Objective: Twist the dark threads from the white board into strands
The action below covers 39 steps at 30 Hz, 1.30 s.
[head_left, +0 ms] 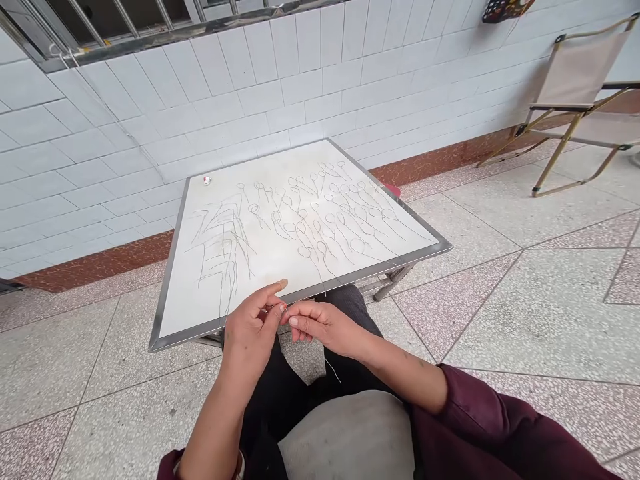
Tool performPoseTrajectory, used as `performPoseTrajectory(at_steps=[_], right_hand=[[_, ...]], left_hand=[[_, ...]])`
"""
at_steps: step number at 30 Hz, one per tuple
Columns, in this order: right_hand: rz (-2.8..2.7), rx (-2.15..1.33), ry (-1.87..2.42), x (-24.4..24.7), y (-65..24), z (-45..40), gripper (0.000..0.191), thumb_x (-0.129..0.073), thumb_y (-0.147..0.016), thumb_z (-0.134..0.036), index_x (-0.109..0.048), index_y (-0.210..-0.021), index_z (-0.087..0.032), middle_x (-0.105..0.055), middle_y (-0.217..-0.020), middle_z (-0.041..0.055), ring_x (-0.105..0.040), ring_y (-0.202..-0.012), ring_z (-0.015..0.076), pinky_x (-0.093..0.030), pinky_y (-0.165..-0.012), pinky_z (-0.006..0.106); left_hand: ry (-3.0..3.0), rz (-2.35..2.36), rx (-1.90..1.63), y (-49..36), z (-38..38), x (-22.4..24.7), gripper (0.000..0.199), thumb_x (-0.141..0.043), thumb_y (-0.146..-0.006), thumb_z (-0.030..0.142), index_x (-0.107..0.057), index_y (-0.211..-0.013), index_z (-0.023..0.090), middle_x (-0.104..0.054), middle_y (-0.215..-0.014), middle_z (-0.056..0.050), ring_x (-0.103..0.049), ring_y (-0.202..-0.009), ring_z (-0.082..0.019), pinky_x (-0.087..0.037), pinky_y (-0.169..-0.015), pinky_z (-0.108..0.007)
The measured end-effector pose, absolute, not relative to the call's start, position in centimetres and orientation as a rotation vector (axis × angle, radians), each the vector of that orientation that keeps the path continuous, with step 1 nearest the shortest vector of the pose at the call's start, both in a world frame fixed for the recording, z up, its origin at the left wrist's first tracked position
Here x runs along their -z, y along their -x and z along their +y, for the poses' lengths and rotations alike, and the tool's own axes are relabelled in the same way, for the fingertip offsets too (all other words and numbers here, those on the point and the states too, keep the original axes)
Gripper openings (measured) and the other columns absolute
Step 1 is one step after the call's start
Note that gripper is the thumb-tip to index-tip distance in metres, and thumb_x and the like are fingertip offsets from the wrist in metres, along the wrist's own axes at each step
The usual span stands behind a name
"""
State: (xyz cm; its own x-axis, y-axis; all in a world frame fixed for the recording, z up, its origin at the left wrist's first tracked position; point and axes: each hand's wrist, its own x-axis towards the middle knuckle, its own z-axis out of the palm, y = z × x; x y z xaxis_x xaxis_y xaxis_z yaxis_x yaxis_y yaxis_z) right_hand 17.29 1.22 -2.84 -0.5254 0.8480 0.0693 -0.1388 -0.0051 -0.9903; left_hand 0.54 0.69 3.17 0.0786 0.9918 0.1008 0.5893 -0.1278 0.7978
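My left hand (255,327) and my right hand (325,325) meet just in front of the table's near edge, above my lap. Both pinch a thin wire (287,311), of which only a short bit shows between the fingertips. A pale strand (333,371) hangs below my right hand; whether it is the same piece is hidden. On the white table (187,313) ahead, several wires with looped ends (357,245) are spread over the middle and right. To the left lies a loose bunch of wires without clear loops (227,243).
A small white and red object (207,181) sits at the table's far left corner. White wall tiles (225,107) rise behind the table, below a barred window (130,20). A folding chair (575,100) stands at the right on the speckled floor (475,300).
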Motion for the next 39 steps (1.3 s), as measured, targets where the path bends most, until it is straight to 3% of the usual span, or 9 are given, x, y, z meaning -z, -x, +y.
performPoseTrajectory(at_steps=[8, 17, 24, 29, 39], right_hand=[[-1.645, -1.340, 0.853, 3.7, -16.0, 0.1, 0.032, -0.041, -0.102, -0.039, -0.064, -0.115, -0.021, -0.063, -0.073, -0.0010, -0.057, -0.063, 0.0107, -0.049, -0.064, 0.025], [-1.554, -1.404, 0.880, 3.8, -15.1, -0.7, 0.035, -0.040, -0.101, -0.040, -0.062, -0.121, -0.022, -0.064, -0.076, -0.0007, -0.053, -0.056, 0.0085, -0.049, -0.054, 0.021], [-1.459, -1.498, 0.942, 3.9, -15.0, -1.1, 0.028, -0.047, -0.098, -0.038, -0.066, -0.106, -0.019, -0.071, -0.079, 0.0018, -0.061, -0.064, 0.0108, -0.050, -0.055, 0.021], [-1.467, -1.497, 0.934, 4.3, -15.0, -1.2, 0.027, -0.048, -0.098, -0.038, -0.066, -0.108, -0.020, -0.073, -0.086, 0.0032, -0.067, -0.078, 0.0141, -0.052, -0.059, 0.023], [-1.671, -1.282, 0.993, 3.6, -15.1, -1.4, 0.025, -0.043, -0.099, -0.029, -0.063, -0.113, -0.021, -0.070, -0.075, -0.0005, -0.062, -0.063, 0.0116, -0.051, -0.060, 0.023]], left_hand=[[-1.504, 1.558, -1.011, -1.0, 0.8, -3.3, 0.037, -0.063, -0.081, 0.028, -0.067, -0.118, 0.025, -0.065, -0.075, 0.004, -0.065, -0.072, -0.015, -0.050, -0.076, -0.030], [-1.423, 1.574, -1.067, -1.0, 0.4, -4.3, 0.035, -0.065, -0.079, 0.026, -0.070, -0.114, 0.023, -0.064, -0.073, 0.004, -0.062, -0.071, -0.014, -0.050, -0.077, -0.029], [-1.514, 1.642, -1.056, -0.1, 0.5, -4.3, 0.034, -0.063, -0.079, 0.028, -0.072, -0.112, 0.024, -0.062, -0.073, 0.003, -0.057, -0.070, -0.015, -0.047, -0.074, -0.028], [-1.632, 1.652, -0.915, 0.1, 0.3, -4.4, 0.041, -0.061, -0.083, 0.034, -0.065, -0.122, 0.026, -0.067, -0.079, 0.002, -0.060, -0.070, -0.016, -0.046, -0.072, -0.030], [-1.624, 1.692, -0.862, 0.0, -0.1, -4.8, 0.042, -0.062, -0.082, 0.035, -0.064, -0.124, 0.029, -0.068, -0.076, 0.003, -0.057, -0.067, -0.015, -0.045, -0.069, -0.029]])
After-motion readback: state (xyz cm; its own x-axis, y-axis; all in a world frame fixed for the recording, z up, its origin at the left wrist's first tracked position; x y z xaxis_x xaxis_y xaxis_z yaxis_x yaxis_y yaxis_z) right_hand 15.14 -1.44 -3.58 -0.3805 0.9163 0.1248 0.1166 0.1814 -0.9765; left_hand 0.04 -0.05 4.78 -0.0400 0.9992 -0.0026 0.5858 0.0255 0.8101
